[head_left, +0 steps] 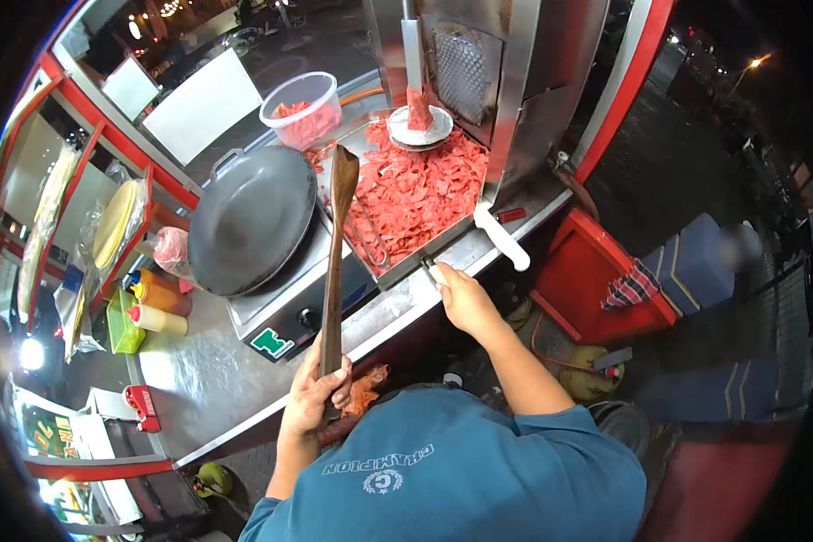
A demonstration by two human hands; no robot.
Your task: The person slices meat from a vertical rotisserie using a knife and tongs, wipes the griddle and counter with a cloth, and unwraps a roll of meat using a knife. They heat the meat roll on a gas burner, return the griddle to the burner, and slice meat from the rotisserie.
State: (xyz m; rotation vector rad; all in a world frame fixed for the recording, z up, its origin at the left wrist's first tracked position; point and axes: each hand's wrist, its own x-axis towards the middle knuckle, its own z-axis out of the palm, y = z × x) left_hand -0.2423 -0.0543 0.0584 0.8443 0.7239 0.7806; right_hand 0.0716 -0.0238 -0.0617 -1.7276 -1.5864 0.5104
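My left hand (pixel 314 395) is wrapped round the lower end of a long dark wooden paddle (pixel 337 244), held upright with its broad end near the tray. My right hand (pixel 465 303) is closed on a small handle (pixel 435 274) at the front edge of the metal tray (pixel 397 274). Red sliced meat (pixel 425 194) covers much of the tray. A knife with a white handle (pixel 501 238) rests at the tray's right corner, and metal tongs (pixel 370 237) lie on its left side. Above the meat, a spit plate (pixel 419 128) carries a small piece of meat (pixel 418 108).
A black pan (pixel 251 219) sits on the stove (pixel 280 303) left of the tray. Behind it is a clear tub (pixel 303 113) with meat pieces. Sauce bottles (pixel 158 320) and a green basket (pixel 124 325) stand farther left. The metal grill housing (pixel 524 99) rises behind the tray.
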